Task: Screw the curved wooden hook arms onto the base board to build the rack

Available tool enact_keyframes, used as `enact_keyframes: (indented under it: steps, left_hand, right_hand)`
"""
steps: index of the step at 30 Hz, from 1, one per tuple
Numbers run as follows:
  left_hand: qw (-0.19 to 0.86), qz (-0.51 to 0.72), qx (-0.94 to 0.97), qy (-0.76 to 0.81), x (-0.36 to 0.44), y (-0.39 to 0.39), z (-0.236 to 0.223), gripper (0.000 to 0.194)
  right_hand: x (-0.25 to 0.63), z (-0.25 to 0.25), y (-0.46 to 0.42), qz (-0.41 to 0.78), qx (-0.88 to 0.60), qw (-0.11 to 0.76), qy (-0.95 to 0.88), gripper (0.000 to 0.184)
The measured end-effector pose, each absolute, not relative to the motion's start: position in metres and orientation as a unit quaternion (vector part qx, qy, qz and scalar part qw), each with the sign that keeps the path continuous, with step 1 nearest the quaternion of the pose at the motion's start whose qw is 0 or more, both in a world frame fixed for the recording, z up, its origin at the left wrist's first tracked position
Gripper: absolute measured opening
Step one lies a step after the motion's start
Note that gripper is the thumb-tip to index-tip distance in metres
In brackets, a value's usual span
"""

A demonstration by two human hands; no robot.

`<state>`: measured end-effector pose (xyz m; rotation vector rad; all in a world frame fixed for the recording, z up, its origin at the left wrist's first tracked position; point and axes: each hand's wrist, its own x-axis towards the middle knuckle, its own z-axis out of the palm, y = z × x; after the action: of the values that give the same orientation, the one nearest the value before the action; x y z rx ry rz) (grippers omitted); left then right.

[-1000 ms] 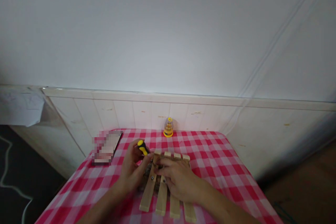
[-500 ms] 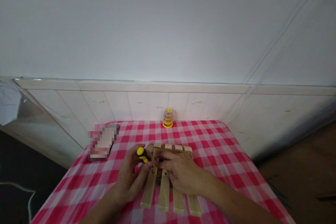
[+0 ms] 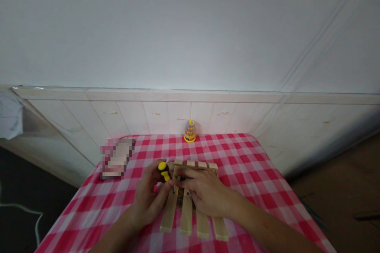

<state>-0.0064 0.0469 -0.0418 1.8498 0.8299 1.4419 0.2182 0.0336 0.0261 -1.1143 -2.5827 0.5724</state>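
**Left hand gripping the screwdriver, right hand bracing at the slats**

Your left hand (image 3: 147,199) is closing around the yellow-and-black screwdriver (image 3: 164,171), with thumb and fingers wrapping its handle at about ten o'clock on the wooden slatted piece (image 3: 186,217). That low grip is probably giving you fine control near the slats. Your right hand (image 3: 208,191) is reaching in from four o'clock, its fingers bending over the upper part of the leftmost slats, close to the driver's shaft. It seems to be steadying the wood or guiding something small; you are hiding the contact, so whether those fingers are gripping anything cannot be told.

The slatted piece is lying flat on the bench (image 3: 249,193), its long slat ends pointing toward six o'clock, likely so that both hands are meeting over its upper part. Beyond it, at twelve o'clock, a clear-domed bit holder (image 3: 190,132) is standing upright near the wall (image 3: 154,116), out of your hands' way. A pixelated phone-like object (image 3: 118,160) is lying at ten o'clock, beyond your left hand.

Compared with half a second ago, the driver's handle is leaning a little less, while your right hand is keeping nearly the same place. The view is also shifting slightly.
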Motion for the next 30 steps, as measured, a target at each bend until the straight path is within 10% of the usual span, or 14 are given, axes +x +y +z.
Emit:
enact_keyframes:
  steps: [30]
  left_hand:
    - [0.241,0.479,0.773,0.339,-0.008,0.050,-0.017,0.050]
  right_hand:
    - [0.218,0.025,0.034,0.185,-0.389,0.131,-0.893,0.040]
